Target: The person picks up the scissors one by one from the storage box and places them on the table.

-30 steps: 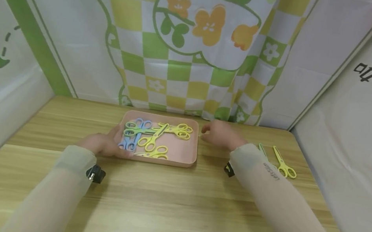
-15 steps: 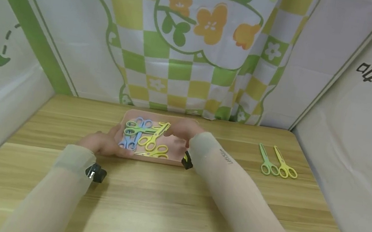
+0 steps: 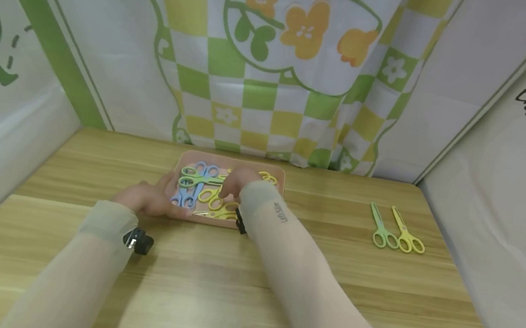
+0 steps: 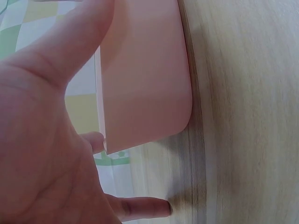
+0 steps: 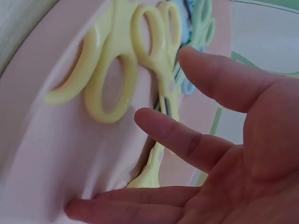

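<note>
A pink tray (image 3: 193, 156) stands near the back of the table. In it lie blue scissors (image 3: 196, 193), green scissors (image 3: 200, 180) and several yellow scissors (image 3: 222, 213). My left hand (image 3: 149, 200) holds the tray at its front left corner, the thumb along the front wall; the left wrist view has the tray's pink wall (image 4: 145, 79) close up. Over the tray, my right hand (image 3: 238, 182) reaches in with thumb and fingers apart. Yellow scissors (image 5: 163, 77) lie just beyond its thumb and index fingertip, and nothing is between them.
Another pair of green scissors (image 3: 379, 228) and one of yellow scissors (image 3: 403, 230) lie side by side on the wooden table (image 3: 224, 293) at the right. A checked curtain (image 3: 270, 109) hangs behind the table's back edge.
My right hand has moved left from beside the tray to over its middle. The two scissors on the right have come into full sight. My left hand stays at the tray.
</note>
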`<action>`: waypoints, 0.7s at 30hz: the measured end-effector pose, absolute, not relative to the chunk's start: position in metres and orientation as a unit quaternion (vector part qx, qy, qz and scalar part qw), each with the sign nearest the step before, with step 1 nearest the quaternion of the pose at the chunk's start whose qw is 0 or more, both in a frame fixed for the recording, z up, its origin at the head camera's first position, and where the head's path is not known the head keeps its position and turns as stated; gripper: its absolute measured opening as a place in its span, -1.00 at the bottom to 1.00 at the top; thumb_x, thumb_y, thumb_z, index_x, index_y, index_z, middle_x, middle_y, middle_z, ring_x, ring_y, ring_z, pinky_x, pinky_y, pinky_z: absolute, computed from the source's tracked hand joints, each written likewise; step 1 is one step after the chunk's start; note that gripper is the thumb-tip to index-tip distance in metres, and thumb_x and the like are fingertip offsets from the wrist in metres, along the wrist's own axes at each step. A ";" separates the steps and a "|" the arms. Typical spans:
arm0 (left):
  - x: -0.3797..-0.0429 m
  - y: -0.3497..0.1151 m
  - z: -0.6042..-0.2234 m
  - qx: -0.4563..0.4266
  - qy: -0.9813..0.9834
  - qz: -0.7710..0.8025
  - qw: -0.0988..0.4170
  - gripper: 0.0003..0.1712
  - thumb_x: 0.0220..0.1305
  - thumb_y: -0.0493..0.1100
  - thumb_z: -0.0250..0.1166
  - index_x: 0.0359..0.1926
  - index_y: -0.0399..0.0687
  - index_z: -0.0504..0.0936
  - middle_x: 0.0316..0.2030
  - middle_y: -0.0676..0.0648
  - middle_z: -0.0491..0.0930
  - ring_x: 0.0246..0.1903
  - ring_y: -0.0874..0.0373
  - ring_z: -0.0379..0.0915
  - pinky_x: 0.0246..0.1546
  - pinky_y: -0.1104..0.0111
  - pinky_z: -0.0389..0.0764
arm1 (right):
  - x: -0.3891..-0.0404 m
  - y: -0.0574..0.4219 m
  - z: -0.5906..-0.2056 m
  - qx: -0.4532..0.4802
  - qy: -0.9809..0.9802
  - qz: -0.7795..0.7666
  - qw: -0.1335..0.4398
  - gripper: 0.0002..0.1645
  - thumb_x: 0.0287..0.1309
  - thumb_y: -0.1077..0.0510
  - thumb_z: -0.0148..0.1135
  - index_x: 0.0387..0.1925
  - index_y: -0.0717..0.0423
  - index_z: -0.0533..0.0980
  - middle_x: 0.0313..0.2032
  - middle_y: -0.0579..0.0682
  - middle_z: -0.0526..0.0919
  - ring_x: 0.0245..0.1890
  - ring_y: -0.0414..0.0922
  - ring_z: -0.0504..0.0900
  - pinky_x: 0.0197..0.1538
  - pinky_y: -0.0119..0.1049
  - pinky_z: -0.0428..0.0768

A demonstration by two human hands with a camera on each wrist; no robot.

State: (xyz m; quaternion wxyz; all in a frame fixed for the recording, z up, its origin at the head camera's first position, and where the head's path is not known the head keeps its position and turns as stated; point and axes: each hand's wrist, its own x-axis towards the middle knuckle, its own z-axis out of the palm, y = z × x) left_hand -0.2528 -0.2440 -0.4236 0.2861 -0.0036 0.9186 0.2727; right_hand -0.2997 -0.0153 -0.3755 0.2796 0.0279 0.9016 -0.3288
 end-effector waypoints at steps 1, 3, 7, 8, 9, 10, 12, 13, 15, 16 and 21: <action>-0.254 -0.245 -0.425 -0.003 0.919 0.272 0.285 0.70 -0.20 0.61 0.39 0.54 -0.01 -0.56 0.37 -0.71 -0.43 0.36 -0.62 -0.46 0.23 -0.43 -0.20 | -0.300 -0.017 -0.377 0.024 0.910 -0.313 0.271 -0.65 0.13 0.17 0.44 -0.02 0.07 0.64 0.09 0.08 0.61 -0.01 0.04 0.59 -0.03 -0.06 0.60; -0.256 -0.246 -0.426 -0.002 0.920 0.269 0.285 0.70 -0.20 0.60 0.40 0.54 -0.03 -0.56 0.38 -0.69 -0.43 0.36 -0.62 -0.46 0.23 -0.43 -0.20 | -0.301 -0.020 -0.380 0.035 0.910 -0.318 0.264 -0.73 0.09 0.23 0.46 -0.13 0.07 0.66 -0.02 0.04 0.60 -0.14 0.00 0.63 -0.16 -0.12 0.64; -0.258 -0.248 -0.429 0.001 0.922 0.266 0.282 0.70 -0.19 0.59 0.40 0.54 -0.06 -0.56 0.37 -0.70 -0.42 0.35 -0.64 -0.45 0.22 -0.44 -0.18 | -0.300 -0.023 -0.386 0.059 0.900 -0.347 0.259 -0.74 -0.03 0.31 0.51 -0.27 0.09 0.63 -0.15 0.01 0.58 -0.25 -0.02 0.66 -0.32 -0.21 0.64; -0.257 -0.248 -0.428 0.000 0.921 0.270 0.282 0.70 -0.19 0.59 0.41 0.54 -0.05 -0.56 0.38 -0.69 -0.43 0.36 -0.63 -0.46 0.22 -0.44 -0.20 | -0.300 -0.023 -0.387 0.065 0.896 -0.354 0.260 -0.73 -0.06 0.32 0.52 -0.29 0.10 0.63 -0.17 0.02 0.59 -0.27 -0.02 0.66 -0.33 -0.21 0.64; -0.256 -0.247 -0.427 -0.002 0.920 0.272 0.282 0.69 -0.18 0.58 0.41 0.54 -0.04 -0.56 0.38 -0.69 -0.44 0.36 -0.62 -0.47 0.23 -0.44 -0.20 | -0.300 -0.023 -0.388 0.056 0.904 -0.338 0.258 -0.75 -0.07 0.29 0.54 -0.31 0.09 0.63 -0.19 0.01 0.60 -0.29 -0.04 0.65 -0.34 -0.22 0.63; -0.254 -0.247 -0.426 -0.003 0.919 0.274 0.283 0.69 -0.18 0.58 0.41 0.54 -0.03 -0.56 0.38 -0.69 -0.44 0.36 -0.61 -0.47 0.23 -0.44 -0.20 | -0.300 -0.024 -0.389 0.054 0.908 -0.329 0.256 -0.75 -0.07 0.27 0.55 -0.32 0.09 0.63 -0.21 0.01 0.62 -0.31 -0.04 0.65 -0.35 -0.22 0.62; -0.252 -0.245 -0.424 -0.005 0.918 0.280 0.281 0.69 -0.18 0.57 0.42 0.54 -0.03 -0.55 0.38 -0.68 -0.45 0.37 -0.60 -0.48 0.23 -0.43 -0.21 | -0.300 -0.025 -0.390 0.044 0.916 -0.307 0.255 -0.77 -0.07 0.24 0.55 -0.34 0.10 0.64 -0.22 0.01 0.63 -0.33 -0.06 0.63 -0.34 -0.22 0.62; -0.250 -0.243 -0.421 -0.005 0.916 0.284 0.283 0.69 -0.17 0.56 0.42 0.54 -0.04 -0.56 0.38 -0.68 -0.45 0.36 -0.61 -0.49 0.22 -0.44 -0.22 | -0.300 -0.026 -0.391 0.038 0.922 -0.289 0.254 -0.77 -0.07 0.21 0.56 -0.35 0.09 0.64 -0.22 -0.01 0.62 -0.34 -0.07 0.61 -0.35 -0.23 0.61; -0.248 -0.242 -0.418 -0.005 0.916 0.285 0.282 0.68 -0.16 0.54 0.43 0.54 -0.03 -0.56 0.37 -0.70 -0.43 0.35 -0.63 -0.46 0.21 -0.44 -0.19 | -0.301 -0.028 -0.392 0.022 0.934 -0.252 0.252 -0.77 -0.04 0.15 0.57 -0.34 0.09 0.66 -0.22 -0.02 0.62 -0.37 -0.09 0.60 -0.36 -0.24 0.60; -0.248 -0.241 -0.417 -0.003 0.916 0.284 0.282 0.68 -0.15 0.55 0.42 0.54 -0.04 -0.56 0.35 -0.72 -0.43 0.34 -0.66 -0.45 0.21 -0.45 -0.18 | -0.301 -0.030 -0.393 0.026 0.935 -0.248 0.251 -0.76 -0.03 0.15 0.57 -0.33 0.10 0.66 -0.21 -0.01 0.62 -0.37 -0.09 0.60 -0.37 -0.25 0.60; -0.251 -0.243 -0.422 -0.007 0.920 0.276 0.279 0.70 -0.20 0.58 0.43 0.55 -0.02 -0.54 0.38 -0.69 -0.41 0.36 -0.62 -0.43 0.22 -0.44 -0.18 | -0.301 -0.035 -0.392 0.002 0.953 -0.184 0.239 -0.74 0.08 0.11 0.49 -0.20 0.13 0.67 0.04 0.02 0.63 -0.30 -0.08 0.64 -0.37 -0.27 0.63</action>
